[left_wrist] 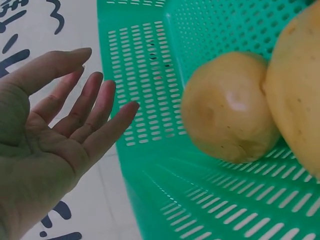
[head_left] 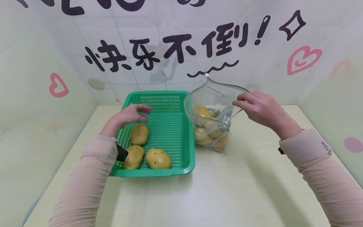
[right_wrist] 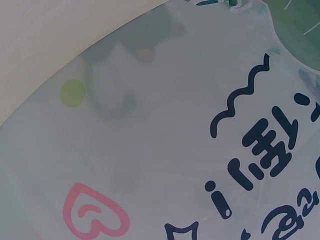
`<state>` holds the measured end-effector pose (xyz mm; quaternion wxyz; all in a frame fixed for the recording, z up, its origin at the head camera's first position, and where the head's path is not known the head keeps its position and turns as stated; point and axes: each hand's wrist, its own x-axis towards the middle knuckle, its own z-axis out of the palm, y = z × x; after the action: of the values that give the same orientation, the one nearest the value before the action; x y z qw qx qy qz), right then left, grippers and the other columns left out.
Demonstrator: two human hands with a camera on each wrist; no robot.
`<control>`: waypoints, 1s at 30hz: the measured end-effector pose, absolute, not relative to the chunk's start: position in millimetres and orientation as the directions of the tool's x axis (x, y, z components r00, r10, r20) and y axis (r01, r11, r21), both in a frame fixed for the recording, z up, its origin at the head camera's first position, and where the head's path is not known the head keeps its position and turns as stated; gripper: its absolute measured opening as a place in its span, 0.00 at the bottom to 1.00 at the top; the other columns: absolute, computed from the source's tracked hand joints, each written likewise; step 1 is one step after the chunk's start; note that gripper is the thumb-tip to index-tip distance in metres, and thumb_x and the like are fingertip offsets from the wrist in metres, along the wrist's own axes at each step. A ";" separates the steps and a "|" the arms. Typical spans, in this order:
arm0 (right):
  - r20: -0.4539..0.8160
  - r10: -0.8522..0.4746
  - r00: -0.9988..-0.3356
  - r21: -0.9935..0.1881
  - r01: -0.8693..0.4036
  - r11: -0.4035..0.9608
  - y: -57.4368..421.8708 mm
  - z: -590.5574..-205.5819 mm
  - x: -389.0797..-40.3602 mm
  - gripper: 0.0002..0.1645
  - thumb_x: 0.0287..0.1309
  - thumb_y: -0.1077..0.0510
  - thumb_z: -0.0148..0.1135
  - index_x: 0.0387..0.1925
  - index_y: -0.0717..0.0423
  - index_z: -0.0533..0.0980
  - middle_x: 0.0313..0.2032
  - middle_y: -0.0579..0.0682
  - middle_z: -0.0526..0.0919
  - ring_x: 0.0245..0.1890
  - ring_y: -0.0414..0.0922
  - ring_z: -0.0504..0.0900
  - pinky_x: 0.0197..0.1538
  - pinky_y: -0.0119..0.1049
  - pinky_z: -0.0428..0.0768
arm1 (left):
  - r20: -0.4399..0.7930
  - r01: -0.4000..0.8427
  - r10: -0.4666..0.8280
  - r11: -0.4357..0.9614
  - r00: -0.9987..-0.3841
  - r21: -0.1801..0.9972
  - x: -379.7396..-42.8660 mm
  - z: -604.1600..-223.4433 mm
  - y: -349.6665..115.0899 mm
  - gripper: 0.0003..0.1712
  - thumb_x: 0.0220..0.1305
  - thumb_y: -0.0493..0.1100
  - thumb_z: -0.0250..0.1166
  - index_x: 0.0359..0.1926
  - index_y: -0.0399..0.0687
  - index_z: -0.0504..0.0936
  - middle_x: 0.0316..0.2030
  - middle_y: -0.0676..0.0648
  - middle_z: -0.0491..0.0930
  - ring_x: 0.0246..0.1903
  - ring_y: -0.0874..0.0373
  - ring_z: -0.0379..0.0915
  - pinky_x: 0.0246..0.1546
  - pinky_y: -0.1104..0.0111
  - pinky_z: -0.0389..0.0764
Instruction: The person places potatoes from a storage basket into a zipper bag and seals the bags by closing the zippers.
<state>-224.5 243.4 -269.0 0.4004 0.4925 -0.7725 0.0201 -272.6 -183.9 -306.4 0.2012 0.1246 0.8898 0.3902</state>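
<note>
My left hand (head_left: 134,114) hovers over the left side of a green plastic basket (head_left: 188,157), its fingers relaxed and holding nothing. Three potatoes lie in the basket: one potato (head_left: 139,134) just below the hand, another (head_left: 134,157) partly behind the wrist, a third (head_left: 158,158) near the front rim. The left wrist view has the fingers apart from the nearest potato (left_wrist: 227,107). With thumb and fingers, my right hand (head_left: 259,107) pinches the rim of a clear zip bag (head_left: 208,94). The bag's mouth gapes wide, and several potatoes (head_left: 204,114) sit inside it.
The bag stands on the pale table (head_left: 227,192), right beside the basket's right wall. Behind both rises a white printed backdrop (head_left: 175,75) with black lettering, and similar sheets close off the sides. The right wrist view shows mostly this backdrop, without the hand.
</note>
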 end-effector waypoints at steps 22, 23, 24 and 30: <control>0.643 -0.743 -0.185 0.372 -0.773 0.514 241.7 -269.8 -225.7 0.21 0.70 0.63 0.42 0.32 0.61 0.82 0.28 0.54 0.83 0.23 0.50 0.79 0.27 0.43 0.81 | -0.348 0.018 0.367 0.710 -0.863 0.704 -274.3 -331.5 -201.1 0.37 0.55 0.25 0.56 0.68 0.35 0.61 0.68 0.30 0.59 0.68 0.32 0.54 0.63 0.47 0.69; 0.644 -0.743 -0.184 0.372 -0.773 0.514 241.6 -269.9 -225.8 0.21 0.70 0.63 0.42 0.32 0.61 0.82 0.28 0.54 0.83 0.23 0.50 0.79 0.27 0.43 0.81 | -0.346 0.022 0.367 0.712 -0.863 0.702 -274.2 -332.1 -201.5 0.38 0.54 0.25 0.56 0.68 0.34 0.61 0.68 0.29 0.59 0.68 0.31 0.53 0.63 0.46 0.70; 0.644 -0.743 -0.183 0.373 -0.772 0.514 241.4 -269.9 -225.8 0.20 0.70 0.63 0.42 0.32 0.61 0.82 0.28 0.54 0.83 0.23 0.50 0.79 0.27 0.43 0.81 | -0.346 0.022 0.367 0.713 -0.864 0.701 -274.1 -332.7 -202.0 0.38 0.53 0.25 0.56 0.68 0.34 0.61 0.68 0.29 0.59 0.68 0.31 0.53 0.63 0.46 0.70; 0.642 -0.745 -0.183 0.377 -0.771 0.514 240.3 -269.7 -226.4 0.20 0.70 0.64 0.42 0.32 0.61 0.82 0.28 0.55 0.83 0.23 0.50 0.79 0.28 0.43 0.81 | -0.352 0.019 0.368 0.714 -0.861 0.700 -273.1 -336.5 -203.1 0.40 0.51 0.21 0.54 0.69 0.34 0.60 0.68 0.29 0.58 0.67 0.32 0.54 0.59 0.49 0.74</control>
<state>-226.4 240.3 -269.7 0.4071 0.4926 -0.7690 0.0159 -273.1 -203.1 -336.5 0.2407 0.1083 0.8938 0.3625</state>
